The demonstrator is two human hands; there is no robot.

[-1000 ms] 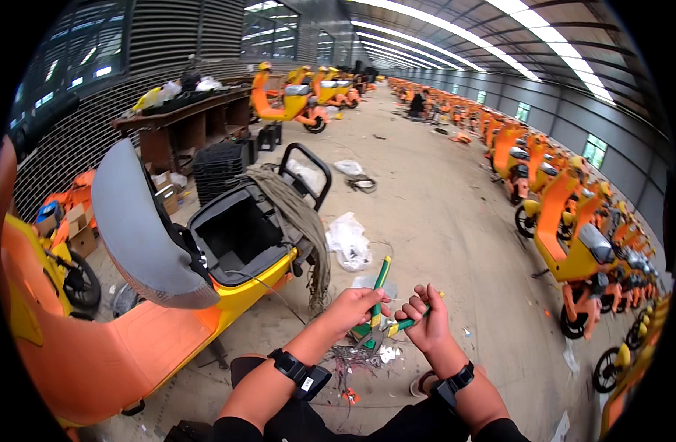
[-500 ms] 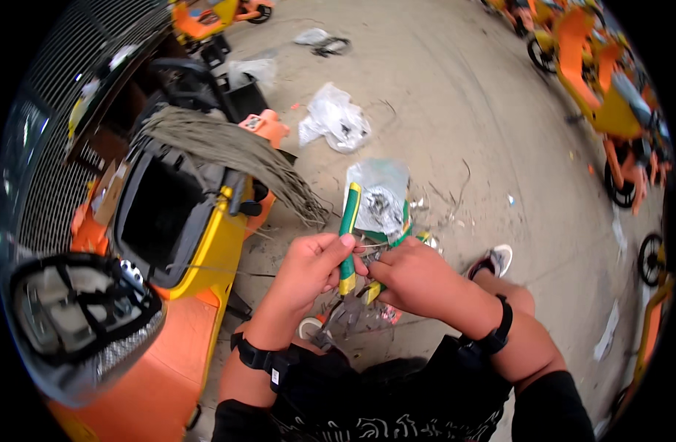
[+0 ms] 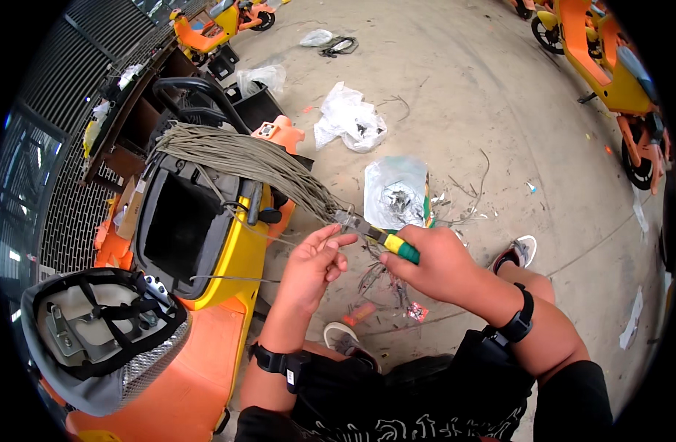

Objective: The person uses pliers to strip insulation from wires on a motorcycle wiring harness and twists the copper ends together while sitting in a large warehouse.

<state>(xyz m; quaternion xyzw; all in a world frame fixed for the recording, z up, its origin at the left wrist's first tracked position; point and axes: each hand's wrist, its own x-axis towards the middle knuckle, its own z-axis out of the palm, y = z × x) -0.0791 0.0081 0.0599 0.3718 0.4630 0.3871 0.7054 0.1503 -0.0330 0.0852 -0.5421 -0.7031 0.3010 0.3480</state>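
In my right hand (image 3: 445,269) is a pair of pliers (image 3: 392,244) with green and yellow grips, its metal jaws pointing left and up. My left hand (image 3: 312,267) is just left of the jaws, index finger stretched out and the other fingers loosely bent. I see nothing held in it. Past the jaws lies a thick bundle of grey-green wires (image 3: 253,162), draped over the rim of an open black storage box (image 3: 180,228) on a yellow and orange scooter (image 3: 198,331). A single thin wire (image 3: 235,279) runs from the box toward my left wrist.
A white plastic sack (image 3: 386,173) with scraps stands on the floor ahead, another white bag (image 3: 345,118) beyond it. Wire offcuts litter the ground below my hands. The scooter's tipped-up seat (image 3: 106,339) is at lower left. More scooters (image 3: 610,81) stand along the right.
The pliers have swung from grips spread between both hands to my right hand alone, with jaws toward the wire bundle. My left hand has come off the grip. The view has shifted slightly.
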